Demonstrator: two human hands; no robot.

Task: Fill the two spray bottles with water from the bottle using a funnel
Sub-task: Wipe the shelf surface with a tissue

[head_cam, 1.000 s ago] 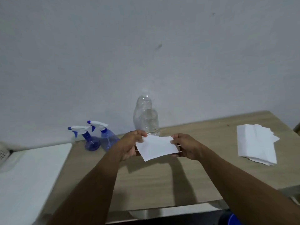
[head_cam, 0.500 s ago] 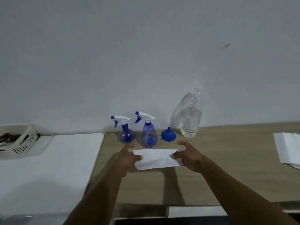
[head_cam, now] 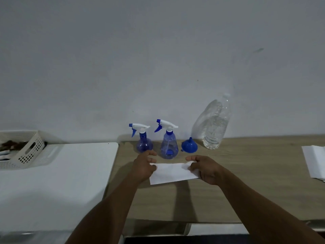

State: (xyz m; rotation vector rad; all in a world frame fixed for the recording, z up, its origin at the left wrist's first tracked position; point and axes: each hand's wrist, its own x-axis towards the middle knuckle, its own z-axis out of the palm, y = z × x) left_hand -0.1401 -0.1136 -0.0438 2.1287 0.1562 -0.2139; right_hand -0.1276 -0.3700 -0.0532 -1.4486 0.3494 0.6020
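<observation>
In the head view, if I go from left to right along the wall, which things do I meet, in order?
Along the wall: white basket → darker spray bottle → paler spray bottle → blue funnel → water bottle → stack of white sheets at the right edge.

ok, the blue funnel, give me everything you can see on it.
The blue funnel looks like opaque plastic: a wide cone, short spout, small tab at the rim. It stands upside down on the wooden table, spout up, near the wall between the paler spray bottle and the water bottle, seemingly touching neither. The left hand and right hand hold a white sheet nearer the camera, clear of it.
</observation>
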